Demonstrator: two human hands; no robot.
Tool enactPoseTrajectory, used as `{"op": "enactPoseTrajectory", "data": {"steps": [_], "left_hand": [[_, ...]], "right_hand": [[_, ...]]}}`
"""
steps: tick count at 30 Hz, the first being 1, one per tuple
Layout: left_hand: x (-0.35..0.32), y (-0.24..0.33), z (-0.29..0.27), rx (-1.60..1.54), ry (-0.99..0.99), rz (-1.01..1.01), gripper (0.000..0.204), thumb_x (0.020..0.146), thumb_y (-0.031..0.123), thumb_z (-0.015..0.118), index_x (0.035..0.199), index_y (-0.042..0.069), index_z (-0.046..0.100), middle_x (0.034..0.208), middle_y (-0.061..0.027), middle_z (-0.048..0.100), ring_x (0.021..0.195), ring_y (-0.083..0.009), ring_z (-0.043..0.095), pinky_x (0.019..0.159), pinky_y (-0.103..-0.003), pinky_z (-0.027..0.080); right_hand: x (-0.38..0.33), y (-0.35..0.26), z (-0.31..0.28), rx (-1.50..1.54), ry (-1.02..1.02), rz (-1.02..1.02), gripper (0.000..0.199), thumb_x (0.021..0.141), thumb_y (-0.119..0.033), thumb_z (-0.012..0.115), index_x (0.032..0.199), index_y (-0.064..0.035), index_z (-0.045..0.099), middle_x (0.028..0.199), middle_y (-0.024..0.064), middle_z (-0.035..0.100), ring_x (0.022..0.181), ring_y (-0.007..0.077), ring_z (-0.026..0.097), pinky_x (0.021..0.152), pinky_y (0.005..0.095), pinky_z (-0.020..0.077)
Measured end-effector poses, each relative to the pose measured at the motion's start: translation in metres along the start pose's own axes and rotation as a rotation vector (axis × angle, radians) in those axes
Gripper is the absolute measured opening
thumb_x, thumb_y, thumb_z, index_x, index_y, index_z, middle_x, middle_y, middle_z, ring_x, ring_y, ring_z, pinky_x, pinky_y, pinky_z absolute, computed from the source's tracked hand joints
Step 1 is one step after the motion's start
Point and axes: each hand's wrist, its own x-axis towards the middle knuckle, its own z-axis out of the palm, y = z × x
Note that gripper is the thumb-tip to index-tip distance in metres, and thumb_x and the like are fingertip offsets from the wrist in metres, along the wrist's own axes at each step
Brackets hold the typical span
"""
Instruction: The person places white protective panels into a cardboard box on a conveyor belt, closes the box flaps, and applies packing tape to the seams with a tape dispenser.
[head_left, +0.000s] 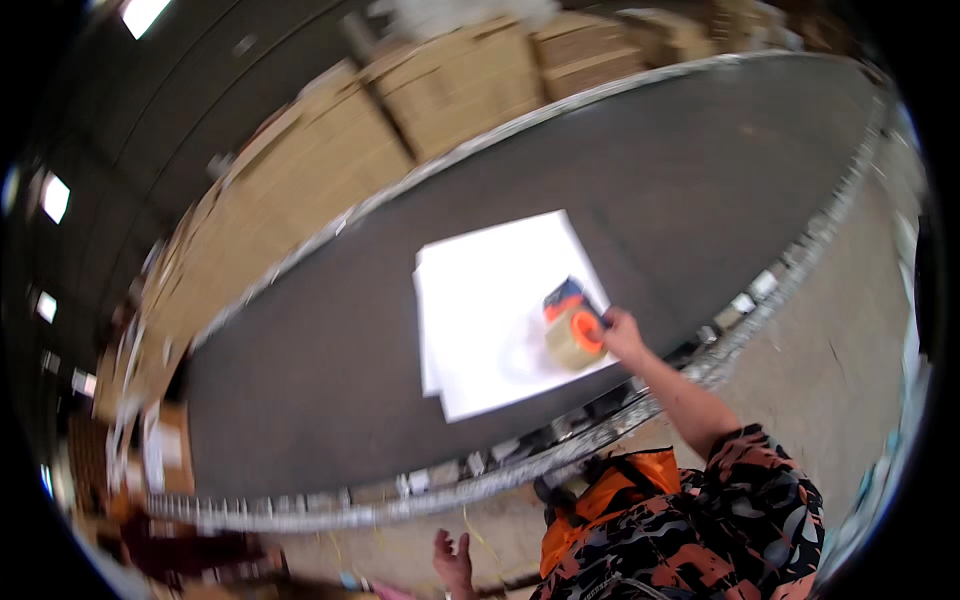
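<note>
My right hand [622, 335] is closed round the handle of a tape dispenser [575, 330], which has a blue head, an orange hub and a wide roll of tan tape. The dispenser is over the lower right part of some flat white sheets [490, 310]; whether it touches them I cannot tell. These sheets overlap slightly out of line and lie on a dark conveyor belt [300, 360]. Low in the view, apart from the belt's near edge, my left hand [453, 562] holds nothing, its thumb and fingers apart.
Large brown cardboard boxes [455, 85] line the belt's far side. A metal rail with rollers [440, 480] runs along the near edge. At the lower left is a person in dark red clothing [190, 550]. Concrete floor [800, 370] shows at the right.
</note>
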Motion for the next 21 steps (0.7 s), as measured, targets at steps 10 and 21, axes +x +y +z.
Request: {"op": "enactPoseTrajectory", "data": {"steps": [10, 21], "left_hand": [[0.196, 0.240, 0.070, 1.130, -0.401, 0.980, 0.099, 0.068, 0.059, 0.069, 0.148, 0.028, 0.019, 0.150, -0.0263, 0.010, 0.132, -0.0552, 0.014, 0.101, -0.065, 0.027], [0.298, 0.217, 0.081, 0.770, -0.238, 1.605, 0.057, 0.093, 0.032, 0.046, 0.141, 0.005, 0.031, 0.138, -0.0277, 0.037, 0.108, -0.0402, 0.055, 0.082, -0.043, 0.053]], "right_hand": [[-0.155, 0.034, -0.068, 0.656, 0.206, 0.290, 0.024, 0.064, 0.006, 0.070, 0.086, 0.0008, 0.062, 0.078, 0.0046, 0.063, 0.064, 0.0147, 0.060, 0.059, 0.0294, 0.0509], [-0.238, 0.048, -0.075, 0.569, 0.617, 0.411, 0.034, 0.062, -0.005, 0.076, 0.089, 0.0005, 0.058, 0.080, 0.0082, 0.061, 0.066, 0.0184, 0.062, 0.056, 0.0328, 0.0527]]}}
